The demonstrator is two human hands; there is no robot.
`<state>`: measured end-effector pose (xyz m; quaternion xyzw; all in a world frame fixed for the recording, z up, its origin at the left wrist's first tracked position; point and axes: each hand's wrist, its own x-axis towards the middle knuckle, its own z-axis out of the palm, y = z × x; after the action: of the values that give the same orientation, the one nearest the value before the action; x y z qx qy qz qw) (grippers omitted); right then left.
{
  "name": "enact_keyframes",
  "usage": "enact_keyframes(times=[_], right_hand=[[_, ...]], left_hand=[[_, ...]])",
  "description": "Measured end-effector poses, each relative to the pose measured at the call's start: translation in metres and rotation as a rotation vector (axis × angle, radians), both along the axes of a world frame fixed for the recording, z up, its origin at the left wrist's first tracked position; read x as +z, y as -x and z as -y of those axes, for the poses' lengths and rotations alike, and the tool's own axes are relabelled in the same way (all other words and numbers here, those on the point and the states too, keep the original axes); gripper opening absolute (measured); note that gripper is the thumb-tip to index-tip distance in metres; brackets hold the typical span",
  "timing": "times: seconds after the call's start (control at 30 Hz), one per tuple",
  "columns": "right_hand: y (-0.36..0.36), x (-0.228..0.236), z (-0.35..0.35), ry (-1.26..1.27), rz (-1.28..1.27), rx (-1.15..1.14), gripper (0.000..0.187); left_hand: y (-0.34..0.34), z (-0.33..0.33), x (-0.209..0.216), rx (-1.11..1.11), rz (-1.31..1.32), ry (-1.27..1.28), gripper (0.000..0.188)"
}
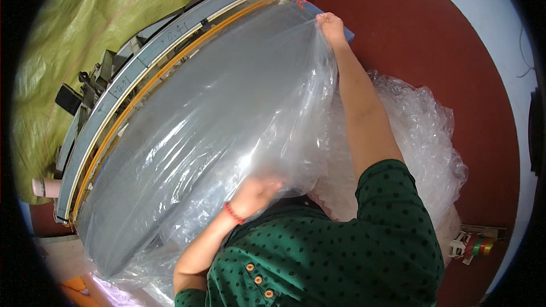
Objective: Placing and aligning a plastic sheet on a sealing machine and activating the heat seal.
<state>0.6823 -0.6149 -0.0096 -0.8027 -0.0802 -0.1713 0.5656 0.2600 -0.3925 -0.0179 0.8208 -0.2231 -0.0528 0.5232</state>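
Note:
A large clear plastic sheet (227,102) is spread over a long grey surface in front of me, with bright creases running across it. At the far right end, my right hand (331,25) is closed on the sheet's edge, and the plastic gathers in folds below the fist. My left hand (257,194), with a red bracelet at the wrist, is over the near part of the sheet, close to my body. Motion smears its fingers, so I cannot tell whether they grip the plastic.
Along the far side runs a long curved-looking grey rail (133,65) with an orange strip (170,65) beside it. Behind lies a yellow-green tarp (85,34). A heap of crumpled clear plastic (421,131) is at my right, near ribbon-like rolls (475,245) on the dark red floor (472,102).

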Motion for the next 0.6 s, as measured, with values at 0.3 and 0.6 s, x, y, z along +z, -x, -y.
enact_keyframes(times=[0.3, 0.6], right_hand=[[0.009, 0.008, -0.002, -0.174, -0.092, 0.100, 0.011], [0.005, 0.003, -0.002, -0.123, -0.035, 0.076, 0.013]], left_hand=[[0.065, -0.092, 0.083, 0.319, -0.560, 0.952, 0.028], [0.049, -0.078, 0.031, -0.236, -0.662, 0.370, 0.033]])
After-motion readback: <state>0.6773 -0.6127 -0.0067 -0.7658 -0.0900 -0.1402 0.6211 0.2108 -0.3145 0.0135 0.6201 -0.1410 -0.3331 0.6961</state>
